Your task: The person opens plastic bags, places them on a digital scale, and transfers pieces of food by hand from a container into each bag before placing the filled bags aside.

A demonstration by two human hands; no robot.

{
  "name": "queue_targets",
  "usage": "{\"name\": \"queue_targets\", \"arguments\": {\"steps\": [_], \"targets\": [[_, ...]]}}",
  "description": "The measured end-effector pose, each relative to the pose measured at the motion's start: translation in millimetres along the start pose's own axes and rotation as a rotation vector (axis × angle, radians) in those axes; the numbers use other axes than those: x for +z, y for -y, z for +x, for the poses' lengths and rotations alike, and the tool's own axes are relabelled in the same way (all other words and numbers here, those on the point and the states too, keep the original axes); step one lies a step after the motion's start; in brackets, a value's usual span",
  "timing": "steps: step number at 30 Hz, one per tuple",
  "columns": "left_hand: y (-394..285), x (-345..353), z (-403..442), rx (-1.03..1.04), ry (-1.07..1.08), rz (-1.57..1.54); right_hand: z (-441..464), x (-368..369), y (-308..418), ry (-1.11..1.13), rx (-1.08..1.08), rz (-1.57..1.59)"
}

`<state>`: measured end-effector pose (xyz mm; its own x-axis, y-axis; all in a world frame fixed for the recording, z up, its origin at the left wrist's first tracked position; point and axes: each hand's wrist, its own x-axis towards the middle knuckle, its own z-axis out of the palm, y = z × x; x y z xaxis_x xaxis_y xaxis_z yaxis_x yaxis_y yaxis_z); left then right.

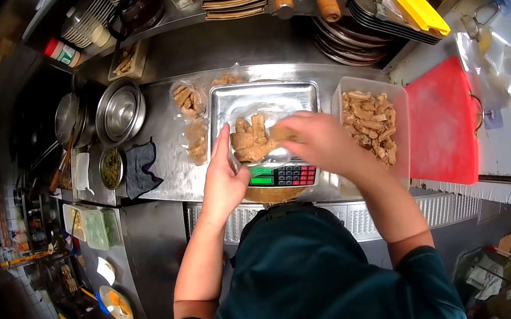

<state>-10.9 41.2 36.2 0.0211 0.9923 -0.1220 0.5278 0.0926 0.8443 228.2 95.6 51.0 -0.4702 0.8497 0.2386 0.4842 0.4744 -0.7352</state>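
**Brown pieces in a clear bag, between two bare hands over a steel scale tray**

In the head view, a thin, crinkled clear plastic bag (254, 141) sits over the shiny metal tray (307, 94) of a scale. The bag holds brown, rough-surfaced chunks (253, 150), some stubby and blocky, others longer. The left hand (227, 181) is partly open, fingers extended and thumb apart, against the bag's left side. The right hand (316, 140) is blurred by motion, its fingers closed together at the bag's right side around what looks like a brown piece; the exact grip cannot be told. It also hides that side of the bag and part of the tray.

The tray is rectangular with rounded corners and a raised rim. At its near edge are a green-lit display (261, 178) and a dark keypad (296, 175) with some red keys.

On the smooth steel table (156, 102), more clear bags (188, 100) of brown pieces lie left of the tray. Right of it stands a deep, translucent plastic box (405, 129) of similar irregular strips; the right forearm passes over its near left corner. Beside the box is a flat red board (442, 123). Farther left are round metal bowls (121, 110), a limp dark cloth (141, 169) and a small bowl of green food (112, 169).
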Motion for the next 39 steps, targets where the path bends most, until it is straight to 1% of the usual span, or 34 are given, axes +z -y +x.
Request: {"name": "queue_targets", "arguments": {"steps": [2, 5, 6, 9, 10, 13, 14, 17, 18, 19, 20, 21, 22, 23, 24, 25, 27, 28, 29, 30, 31, 32, 33, 34, 35, 37, 38, 39], "targets": [[8.0, 1.7, -1.4, 0.050, -0.038, 0.025, 25.1, 26.8, 8.4, 0.090, -0.037, -0.094], [13.9, 0.4, -0.7, 0.094, -0.051, -0.003, 47.9, 56.3, 1.8, 0.183, 0.102, -0.320], [15.7, -0.8, 0.2, 0.100, -0.046, -0.018, 53.1, 55.4, 2.4, 0.246, 0.177, -0.334], [20.7, -1.9, 2.4, 0.152, -0.049, -0.004, 48.1, 49.7, -0.7, 0.059, 0.149, -0.325], [20.7, -2.4, 2.5, 0.163, -0.045, 0.006, 46.3, 46.0, -0.9, 0.073, 0.156, -0.356], [22.9, -1.7, 3.6, 0.229, -0.062, 0.046, 48.9, 29.8, 17.7, 0.160, 0.629, 0.344], [23.1, -1.6, 4.3, 0.248, -0.071, 0.058, 49.0, 34.7, 11.6, 0.100, 0.741, 0.775], [20.2, -0.6, 3.1, 0.213, -0.056, 0.043, 50.4, 56.1, 18.3, -0.289, 0.758, 1.451], [20.7, -0.9, 2.7, 0.181, -0.043, 0.014, 50.5, 59.2, 21.0, -0.257, 0.718, 1.542], [22.1, 0.7, 3.0, 0.168, -0.035, -0.001, 51.5, 71.9, 11.8, -0.293, 0.683, 1.536], [23.8, 2.5, 4.0, 0.155, -0.027, -0.015, 48.7, 86.7, -2.4, -0.348, 0.654, 1.520], [24.5, 3.1, 4.5, 0.142, -0.028, -0.073, 41.4, 92.8, -8.3, -0.313, 0.589, 1.444], [25.2, 4.0, 5.1, 0.128, -0.029, -0.131, 35.6, 92.7, -3.3, -0.334, 0.582, 1.359], [25.8, 5.1, 5.4, 0.115, -0.032, -0.189, 29.9, 78.9, 25.1, -0.377, 0.644, 1.382], [13.5, 3.8, 4.2, 0.060, -0.024, -0.245, 19.1, 72.7, 22.1, -0.252, 0.557, 1.346], [-1.6, -3.9, 1.7, -0.047, 0.036, -0.171, 6.6, 58.3, 36.4, -0.213, 0.542, 1.371], [11.8, 0.4, 4.2, 0.011, 0.023, -0.230, -23.1, 43.2, 27.7, -0.114, 0.547, 1.214], [12.7, -0.5, 3.7, -0.009, 0.022, -0.188, -37.5, 26.0, 14.6, -0.048, 0.581, 0.941], [11.7, -0.3, 3.9, 0.014, 0.009, -0.172, -52.0, 5.9, -3.9, 0.020, 0.604, 0.670], [10.6, -0.2, 4.0, 0.035, -0.002, -0.154, -64.5, -6.8, -26.7, -0.015, 0.624, 0.391], [10.0, -0.3, 3.5, 0.055, -0.009, -0.135, -84.2, -20.3, -47.6, -0.124, 0.627, 0.220], [8.3, -1.1, 2.8, 0.033, -0.020, -0.134, -109.7, -25.9, -96.8, -0.168, 0.623, 0.021], [5.1, -1.5, 2.1, 0.010, -0.031, -0.137, -123.9, -43.1, -109.5, -0.186, 0.761, -0.107], [3.2, 0.1, 1.3, -0.011, -0.041, -0.140, -146.1, -50.4, -140.9, -0.210, 0.797, -0.207], [3.2, 2.1, 0.7, 0.020, -0.069, -0.139, -166.7, -48.9, -170.8, -0.235, 0.832, -0.308], [3.4, 3.3, -0.1, 0.086, -0.127, -0.134, -183.5, -48.5, -183.9, -0.169, 0.881, -0.405], [2.1, 2.9, -0.8, 0.082, -0.141, -0.134, -190.0, -44.9, -190.3, -0.134, 0.904, -0.452], [-0.1, 2.0, -1.9, 0.077, -0.157, -0.133, -193.1, -37.1, -196.9, -0.135, 0.841, -0.455]]}}
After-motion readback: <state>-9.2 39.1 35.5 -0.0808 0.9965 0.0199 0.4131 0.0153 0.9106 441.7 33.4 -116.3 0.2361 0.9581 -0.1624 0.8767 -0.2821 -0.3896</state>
